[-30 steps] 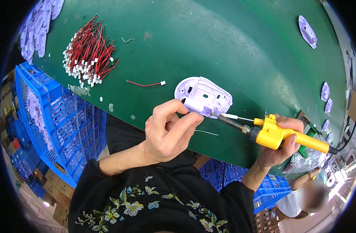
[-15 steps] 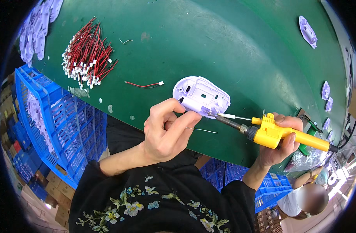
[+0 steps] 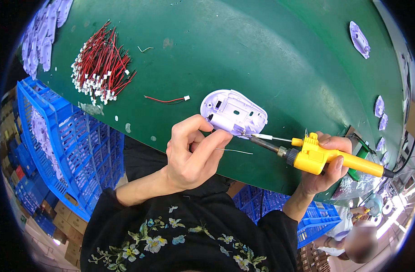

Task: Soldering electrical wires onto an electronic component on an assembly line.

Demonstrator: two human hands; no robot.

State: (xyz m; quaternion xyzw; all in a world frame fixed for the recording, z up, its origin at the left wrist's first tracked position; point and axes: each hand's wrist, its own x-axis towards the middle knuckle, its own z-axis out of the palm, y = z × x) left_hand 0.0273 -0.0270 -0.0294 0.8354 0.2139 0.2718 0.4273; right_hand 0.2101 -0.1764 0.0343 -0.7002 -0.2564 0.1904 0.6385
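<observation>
A pale lilac plastic shell [image 3: 225, 100], shaped like a computer mouse casing, lies with its hollow side up near the table edge. My left hand [image 3: 191, 156] is closed in a pinch at its near left rim. A thin silvery wire [image 3: 238, 151] sticks out from between those fingers. Wrapped round a yellow soldering iron [image 3: 311, 156], my right hand [image 3: 330, 170] holds it from the right. The iron's metal tip and a white-ended feed tube [image 3: 264, 136] meet at the shell's near edge. What lies right under the tip is too small to tell.
Red-and-black wires with white connectors [image 3: 101, 68] form a heap at left; one such wire [image 3: 166, 99] lies apart. Blue crates [image 3: 71, 145] stand beside the table. More lilac parts [image 3: 359, 40] lie at right and far left. A green tool [image 3: 359, 161] and a co-worker [image 3: 343, 240] are at right.
My hands, the iron and the shell keep nearly the same places, apart from a slight shift of the whole view. At lower right the co-worker has moved down and a little left.
</observation>
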